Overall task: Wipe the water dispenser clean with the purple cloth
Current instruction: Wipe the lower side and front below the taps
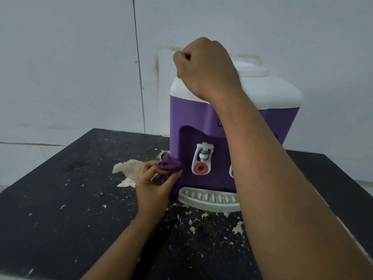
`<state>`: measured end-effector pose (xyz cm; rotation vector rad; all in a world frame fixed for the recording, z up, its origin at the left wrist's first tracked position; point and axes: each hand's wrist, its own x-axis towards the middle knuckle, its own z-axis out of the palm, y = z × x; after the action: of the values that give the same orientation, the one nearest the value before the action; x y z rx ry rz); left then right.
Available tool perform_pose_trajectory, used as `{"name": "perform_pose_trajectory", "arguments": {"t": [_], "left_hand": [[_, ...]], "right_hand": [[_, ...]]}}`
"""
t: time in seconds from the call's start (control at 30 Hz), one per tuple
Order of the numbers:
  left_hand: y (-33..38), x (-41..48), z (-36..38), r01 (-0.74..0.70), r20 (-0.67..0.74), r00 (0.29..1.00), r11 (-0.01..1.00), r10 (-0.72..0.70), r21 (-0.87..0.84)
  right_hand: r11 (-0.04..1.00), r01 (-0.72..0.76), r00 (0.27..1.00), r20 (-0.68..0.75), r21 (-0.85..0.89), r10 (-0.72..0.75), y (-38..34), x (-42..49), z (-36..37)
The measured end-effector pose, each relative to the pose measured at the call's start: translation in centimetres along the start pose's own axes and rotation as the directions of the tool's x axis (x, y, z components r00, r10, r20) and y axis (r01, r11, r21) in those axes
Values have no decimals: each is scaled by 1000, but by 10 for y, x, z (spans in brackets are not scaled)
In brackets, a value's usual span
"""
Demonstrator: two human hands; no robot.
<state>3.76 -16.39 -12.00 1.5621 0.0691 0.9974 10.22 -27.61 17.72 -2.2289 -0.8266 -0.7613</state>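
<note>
Gripping purple cloth (169, 164) in left hand (153, 186)

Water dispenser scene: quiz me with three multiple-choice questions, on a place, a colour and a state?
1. Where is the purple cloth? A hanging on the wall; B against the dispenser's lower left front; C in the drip tray.
2. What colour is the round button on the left tap? A red; B green; C yellow.
3. How is the right hand? A flat open; B curled on the white top; C out of view.
Answers: B, the left hand holds it there; A, it shows red; B, its fingers curl under.
</note>
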Motion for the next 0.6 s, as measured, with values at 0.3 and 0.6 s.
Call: {"name": "perform_pose_trajectory", "arguments": {"t": [0.3,0.6], "left_hand": [[60,51,6,53,-33,997,956,-65,-289],[11,22,-28,192,192,960,979,-202,72]], "right_hand": [[1000,1,1000,-6,5,-1,-3,-3,-1],[1000,-9,1000,-12,2,9,-1,2,1]]}}
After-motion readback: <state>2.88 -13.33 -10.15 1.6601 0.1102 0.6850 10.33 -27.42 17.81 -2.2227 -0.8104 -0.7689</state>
